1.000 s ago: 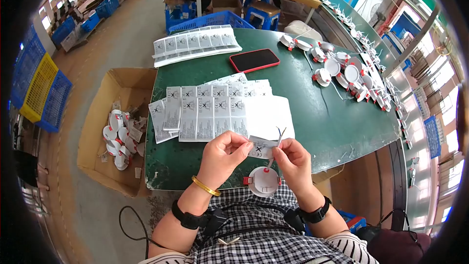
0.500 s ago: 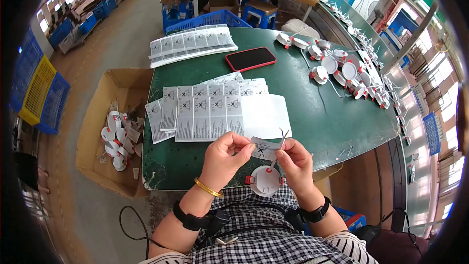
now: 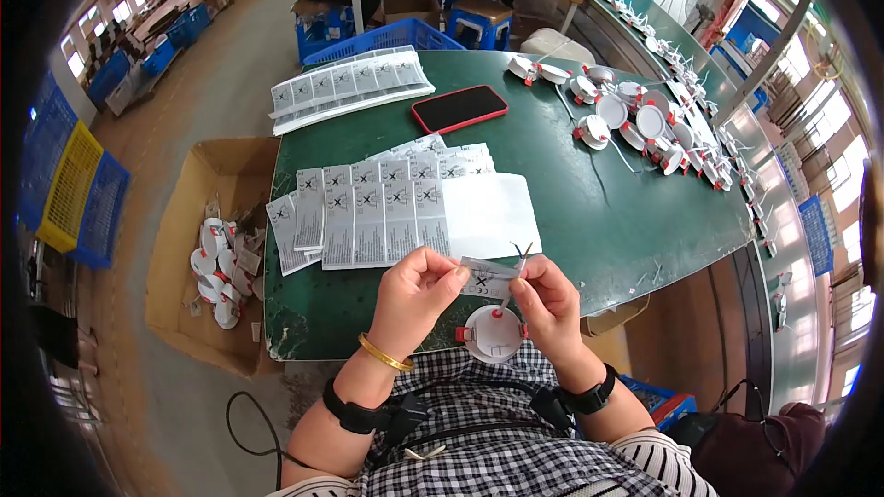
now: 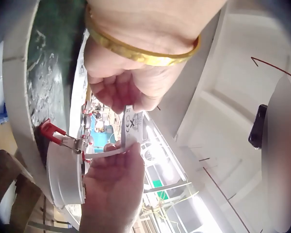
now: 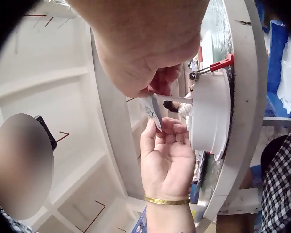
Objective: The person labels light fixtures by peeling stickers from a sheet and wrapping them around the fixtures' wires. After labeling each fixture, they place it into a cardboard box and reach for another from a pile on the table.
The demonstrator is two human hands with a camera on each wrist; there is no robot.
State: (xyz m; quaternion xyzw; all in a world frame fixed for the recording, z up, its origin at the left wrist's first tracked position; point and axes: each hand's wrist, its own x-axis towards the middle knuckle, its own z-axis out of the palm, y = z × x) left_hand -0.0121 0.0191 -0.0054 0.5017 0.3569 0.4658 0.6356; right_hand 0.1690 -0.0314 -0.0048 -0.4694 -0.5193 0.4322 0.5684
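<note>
Between both hands stretches a small printed sticker label (image 3: 486, 280), silver-grey with a crossed-out mark. My left hand (image 3: 412, 296) pinches its left end between thumb and forefinger. At the other end, my right hand (image 3: 551, 308) pinches the label together with the white cable of a round white downlight (image 3: 495, 335). Bare wire ends (image 3: 522, 250) stick up above the right fingers. Below the hands the downlight hangs at the table's front edge, a red-tipped spring clip (image 4: 53, 130) on its side in the left wrist view. The label (image 5: 153, 111) also shows between the fingertips in the right wrist view.
Label sheets (image 3: 368, 221) and a white backing sheet (image 3: 491, 212) lie ahead on the green table (image 3: 589, 221). Behind are another label stack (image 3: 350, 87) and a red-edged phone (image 3: 460, 109). Downlights (image 3: 649, 120) pile at right; a cardboard box (image 3: 175, 267) at left holds more.
The head view has turned slightly, so the table and its contents sit further left. Both hands keep their pinch on the label, with the downlight still hanging below.
</note>
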